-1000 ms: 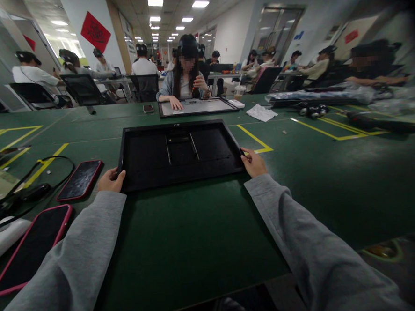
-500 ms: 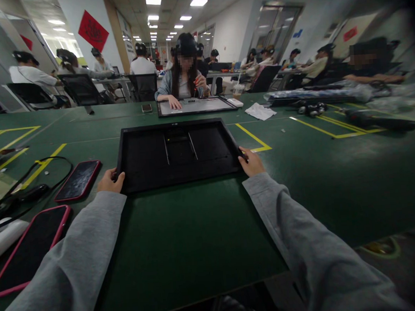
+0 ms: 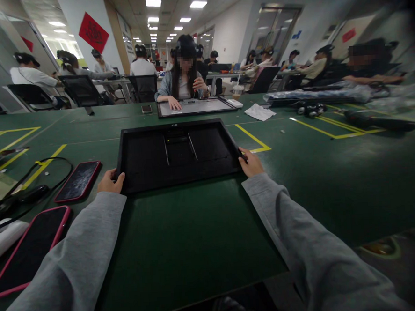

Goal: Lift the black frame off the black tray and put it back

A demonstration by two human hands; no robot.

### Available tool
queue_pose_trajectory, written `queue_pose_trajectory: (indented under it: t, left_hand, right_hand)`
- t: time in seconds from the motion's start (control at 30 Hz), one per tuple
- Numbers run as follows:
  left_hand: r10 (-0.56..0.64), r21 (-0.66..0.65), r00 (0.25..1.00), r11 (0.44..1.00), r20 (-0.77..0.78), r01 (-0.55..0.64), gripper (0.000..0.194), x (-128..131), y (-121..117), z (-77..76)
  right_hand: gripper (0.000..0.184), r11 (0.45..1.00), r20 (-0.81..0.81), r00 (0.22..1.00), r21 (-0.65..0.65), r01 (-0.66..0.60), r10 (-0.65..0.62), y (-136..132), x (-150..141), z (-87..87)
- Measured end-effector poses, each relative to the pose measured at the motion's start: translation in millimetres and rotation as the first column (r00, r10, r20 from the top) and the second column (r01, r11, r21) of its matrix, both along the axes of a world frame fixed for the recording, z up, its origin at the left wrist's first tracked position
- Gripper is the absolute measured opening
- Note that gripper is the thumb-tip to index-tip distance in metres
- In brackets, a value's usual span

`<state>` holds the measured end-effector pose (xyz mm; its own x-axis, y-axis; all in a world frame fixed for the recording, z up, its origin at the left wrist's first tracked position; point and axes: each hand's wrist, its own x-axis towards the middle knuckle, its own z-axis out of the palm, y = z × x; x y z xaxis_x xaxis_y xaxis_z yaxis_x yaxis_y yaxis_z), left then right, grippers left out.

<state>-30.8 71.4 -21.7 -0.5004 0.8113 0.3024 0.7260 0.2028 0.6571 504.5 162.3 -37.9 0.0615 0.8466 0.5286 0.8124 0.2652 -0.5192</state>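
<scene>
A black rectangular monitor back cover (image 3: 144,154) lies on the green table in front of me, its hollow inner side facing up. Two thin metal strips run along a recess in its middle. My left hand (image 3: 110,181) is closed on the left edge, thumb on top near the front corner. On the opposite side my right hand (image 3: 251,162) grips the right edge, thumb over the rim. The fingers beneath both edges are partly hidden.
Two phones, one dark-screened (image 3: 79,181) and one pink-cased (image 3: 33,248), lie left beside a black cable (image 3: 65,159). Across the green table (image 3: 198,236), a person works over a flat panel (image 3: 204,106). White tissue (image 3: 260,112) and plastic-wrapped items (image 3: 316,95) lie right.
My hands and the black cover stay in place. Across the table, the person's raised hand has shifted, and the red tool seen in it earlier no longer shows clearly.
</scene>
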Motion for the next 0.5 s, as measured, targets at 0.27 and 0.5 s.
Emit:
queue_pose_trajectory:
  t: [0.27, 0.5]
  left_hand:
    - [-0.105, 0.093, 0.993, 0.990, -0.061, 0.110, 0.068, 4.4, -0.9, 4.2]
    - [0.019, 0.390, 0.873, 0.899, -0.487, 0.199, 0.065, 34.1, -26.9, 35.1]
  right_hand:
    - [0.049, 1.000, 0.024, 0.999, -0.005, -0.028, 0.028, 2.7, 1.1, -2.2]
    - [0.054, 0.979, 0.059, 0.991, 0.172, 0.108, -0.120, -8.1, -8.2, 14.0]
